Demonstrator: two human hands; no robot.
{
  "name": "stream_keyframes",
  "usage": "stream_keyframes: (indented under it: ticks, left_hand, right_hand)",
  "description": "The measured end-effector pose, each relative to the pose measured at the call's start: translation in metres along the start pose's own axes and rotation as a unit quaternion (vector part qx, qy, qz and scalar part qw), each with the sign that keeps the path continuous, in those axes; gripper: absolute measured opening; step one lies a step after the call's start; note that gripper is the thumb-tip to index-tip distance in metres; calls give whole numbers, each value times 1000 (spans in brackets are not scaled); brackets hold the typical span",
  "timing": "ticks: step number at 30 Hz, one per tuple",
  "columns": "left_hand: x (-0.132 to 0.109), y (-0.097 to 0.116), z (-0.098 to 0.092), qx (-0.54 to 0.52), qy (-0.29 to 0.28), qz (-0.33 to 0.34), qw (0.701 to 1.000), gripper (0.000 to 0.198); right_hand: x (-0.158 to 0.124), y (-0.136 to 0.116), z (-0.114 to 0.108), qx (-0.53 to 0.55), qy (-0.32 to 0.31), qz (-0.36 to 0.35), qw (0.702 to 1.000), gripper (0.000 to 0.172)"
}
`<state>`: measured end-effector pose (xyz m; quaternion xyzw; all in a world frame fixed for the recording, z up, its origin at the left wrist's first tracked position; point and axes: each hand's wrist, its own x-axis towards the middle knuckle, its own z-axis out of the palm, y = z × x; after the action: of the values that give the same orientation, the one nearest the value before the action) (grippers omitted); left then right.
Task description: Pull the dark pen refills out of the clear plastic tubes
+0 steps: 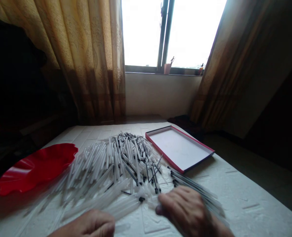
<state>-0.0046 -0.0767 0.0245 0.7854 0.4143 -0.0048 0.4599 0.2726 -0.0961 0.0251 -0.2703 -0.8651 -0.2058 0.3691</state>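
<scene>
My left hand (93, 223) is closed at the bottom of the view, just in front of the heap. A blurred translucent plastic tube (123, 227) juts out beside its fingertips, seemingly held there. My right hand (185, 207) is closed with thumb and fingers together; what lies between them is hidden and blurred. Ahead of both hands spreads a big heap of translucent plastic tubes (96, 161), mixed with thin dark rods (130, 172) that have black ends. Just beyond my right hand, a row of tubes with dark cores and black ends (197, 186) lies along the table.
A red wavy-rimmed dish (37, 168) sits at the left. Right of the heap lies a shallow white box lid (183, 148) with red and dark edges. The table has a white brick-patterned cover (247, 194). Behind are curtains (94, 59) and a window with a cup (167, 68) on its sill.
</scene>
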Motion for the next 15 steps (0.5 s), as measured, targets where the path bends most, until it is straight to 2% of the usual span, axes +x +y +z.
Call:
stream_keyframes:
  ticks: [2,5,7,9,12,15]
  left_hand:
    - [2,-6,-2,-29,57,2,998,69]
    - [10,-12,-1,22,195,78,977,61]
    - [14,-18,1,91,307,142,937,42]
    - [17,-25,2,169,404,189,879,30]
    - [20,-34,3,262,460,223,819,27]
    - [23,-37,3,309,461,228,800,35]
  right_hand:
    - [-1,14,-6,-8,16,49,999,23]
    - [-7,29,-2,-31,-28,97,994,30]
    - [-15,33,9,-58,-78,145,985,38]
    - [-23,34,19,-92,-136,198,966,42]
    - [-28,32,26,-108,-206,241,942,33]
    - [-25,38,15,-98,-214,275,932,25]
